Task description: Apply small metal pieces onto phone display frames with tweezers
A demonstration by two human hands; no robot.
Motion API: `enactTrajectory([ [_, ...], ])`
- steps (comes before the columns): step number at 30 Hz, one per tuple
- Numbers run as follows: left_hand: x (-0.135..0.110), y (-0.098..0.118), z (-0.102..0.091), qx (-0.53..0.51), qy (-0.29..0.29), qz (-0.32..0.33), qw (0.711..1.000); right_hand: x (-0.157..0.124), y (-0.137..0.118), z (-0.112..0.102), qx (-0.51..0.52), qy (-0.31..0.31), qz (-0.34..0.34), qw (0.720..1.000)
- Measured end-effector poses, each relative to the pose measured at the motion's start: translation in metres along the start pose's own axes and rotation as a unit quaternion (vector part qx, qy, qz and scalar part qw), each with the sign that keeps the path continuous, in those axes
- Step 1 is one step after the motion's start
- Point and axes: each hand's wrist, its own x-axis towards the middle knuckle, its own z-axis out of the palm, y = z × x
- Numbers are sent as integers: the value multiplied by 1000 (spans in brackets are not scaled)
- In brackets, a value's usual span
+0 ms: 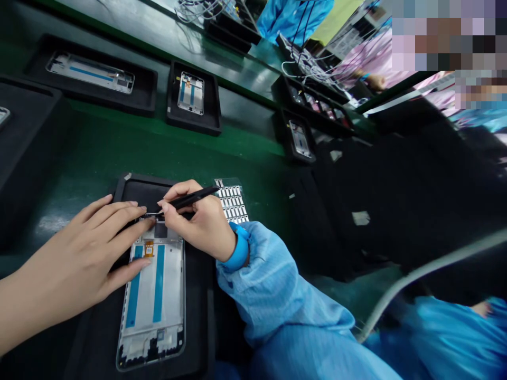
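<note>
A phone frame with two blue strips lies in a black tray in front of me. My left hand rests flat on the frame's upper left edge, fingers stretched out, fingertips near the top of the frame. My right hand pinches black tweezers, their tip touching the top edge of the frame next to my left forefinger. A sheet of small silvery parts lies just behind my right hand.
More black trays with phone frames stand on the green conveyor belt behind. Cables and equipment sit at the back. Another person in pink works at the far right.
</note>
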Motion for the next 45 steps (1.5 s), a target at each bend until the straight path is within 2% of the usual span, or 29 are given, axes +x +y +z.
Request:
enactTrajectory([
  [8, 0, 0, 0, -6, 9, 1, 1000, 0, -3, 1, -35, -9, -21, 999],
  [15, -2, -1, 0, -3, 2, -2, 1000, 3, -1, 0, 0, -17, 22, 1000],
  [22, -1, -1, 3, -20, 6, -11, 1000, 10, -11, -7, -107, -73, -5, 992],
  [26, -1, -1, 3, -9, 11, -4, 1000, 14, -18, -8, -163, -113, -70, 978],
  [29, -2, -1, 2, -8, 5, -7, 1000, 11, -16, -7, -200, -118, -125, 965],
  [31, -4, -1, 1, -10, -4, -7, 1000, 7, -10, -6, -173, -96, -120, 973],
  [34, -6, -2, 1, -13, -16, -9, 1000, 2, 0, -7, -60, -52, -43, 996],
  [37, -7, -2, 0, -19, -17, -11, 1000, -1, 6, -6, 6, -41, 12, 999],
  [45, -5, 0, -2, -20, -14, -10, 1000, 0, 3, -4, -10, -41, -24, 999],
])
